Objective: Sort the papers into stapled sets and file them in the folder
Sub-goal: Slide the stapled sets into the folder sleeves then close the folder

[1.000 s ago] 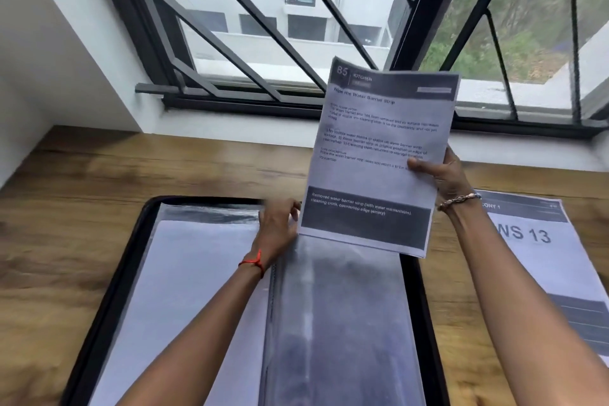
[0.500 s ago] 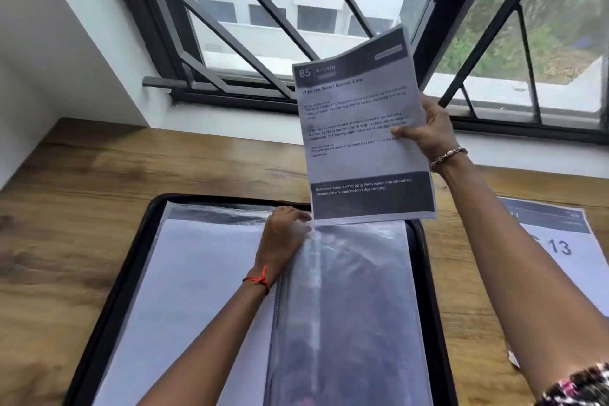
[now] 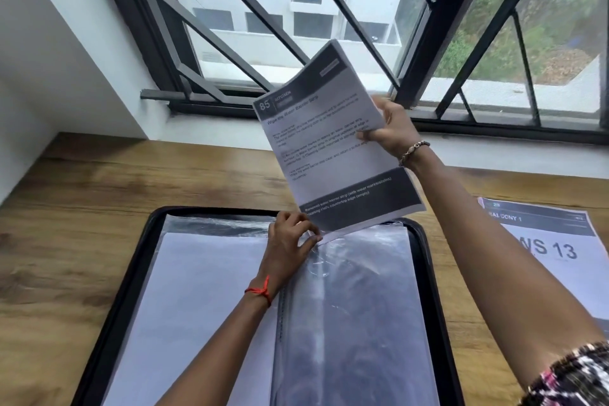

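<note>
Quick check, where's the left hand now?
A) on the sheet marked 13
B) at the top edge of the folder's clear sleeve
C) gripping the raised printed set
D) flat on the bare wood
B: the left hand pinches the clear sleeve at its top edge in the folder.

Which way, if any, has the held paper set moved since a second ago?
Yes. Against the folder rim, the paper set tilted clockwise, top toward the right.

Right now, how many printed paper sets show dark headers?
2: the held set in the right hand above the folder; the flat set on the table. Others may be hidden.
</note>
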